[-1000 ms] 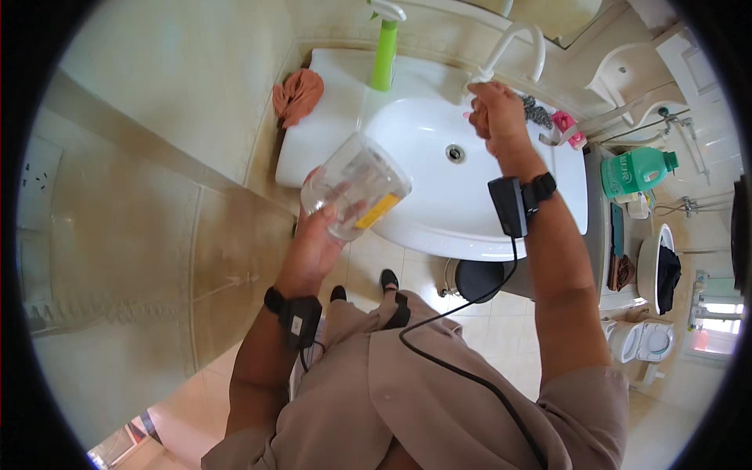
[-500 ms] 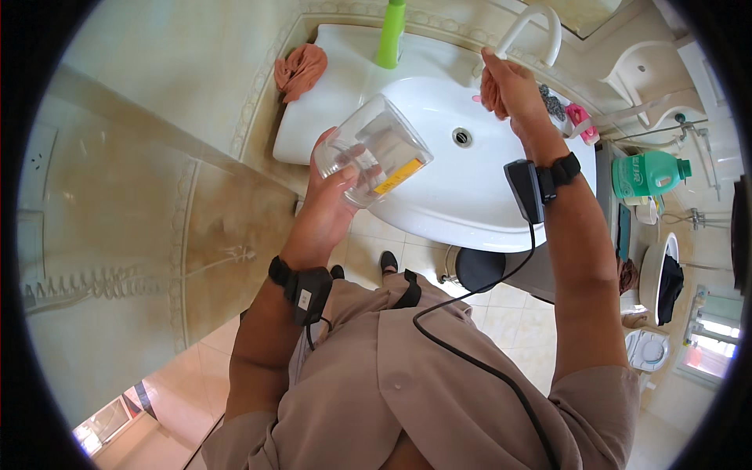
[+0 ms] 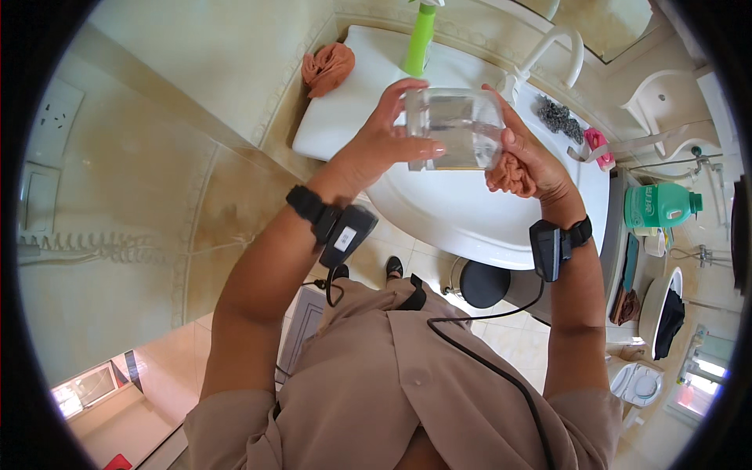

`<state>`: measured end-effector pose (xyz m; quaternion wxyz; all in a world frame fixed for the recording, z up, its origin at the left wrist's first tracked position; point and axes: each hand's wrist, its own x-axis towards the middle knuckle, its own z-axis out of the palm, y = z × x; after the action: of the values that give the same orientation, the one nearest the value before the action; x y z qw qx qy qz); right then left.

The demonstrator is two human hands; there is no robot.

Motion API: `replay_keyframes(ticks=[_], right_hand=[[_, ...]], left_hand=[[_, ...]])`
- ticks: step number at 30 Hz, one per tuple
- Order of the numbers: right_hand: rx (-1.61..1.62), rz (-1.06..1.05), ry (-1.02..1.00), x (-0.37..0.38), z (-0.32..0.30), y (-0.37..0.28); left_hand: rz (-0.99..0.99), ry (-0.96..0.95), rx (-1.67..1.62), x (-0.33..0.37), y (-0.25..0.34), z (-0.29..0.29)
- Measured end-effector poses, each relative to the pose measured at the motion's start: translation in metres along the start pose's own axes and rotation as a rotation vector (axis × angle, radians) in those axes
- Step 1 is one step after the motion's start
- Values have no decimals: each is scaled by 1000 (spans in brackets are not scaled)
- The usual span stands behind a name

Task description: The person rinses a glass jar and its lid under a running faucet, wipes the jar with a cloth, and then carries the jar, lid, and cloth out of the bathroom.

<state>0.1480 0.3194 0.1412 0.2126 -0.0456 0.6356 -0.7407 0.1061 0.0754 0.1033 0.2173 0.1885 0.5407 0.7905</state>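
Clear jar (image 3: pixel 462 129) is on its side, held up over the white washbasin (image 3: pixel 470 213). Left hand (image 3: pixel 380 145) wraps the left end, thumb across the near face; right hand (image 3: pixel 538 153) closes on the other end, with a bunched brown cloth (image 3: pixel 513 177) tucked in the palm. Jar's a bit blurred, can't tell which end is open. Step in hand reads as positioning jar and cloth together; next move likely calls for a firm left grip, freeing the right to work the cloth. Smooth wall could slip.
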Motion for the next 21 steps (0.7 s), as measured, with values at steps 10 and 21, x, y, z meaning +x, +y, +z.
replay_keyframes(ticks=[10,21], right_hand=[[-184,-66,269,-31,-3,-29],[142,-419,125,-58,-76,0]], left_hand=[[130,-263,352,44,20,21],[102,-237,-630,69,41,14]])
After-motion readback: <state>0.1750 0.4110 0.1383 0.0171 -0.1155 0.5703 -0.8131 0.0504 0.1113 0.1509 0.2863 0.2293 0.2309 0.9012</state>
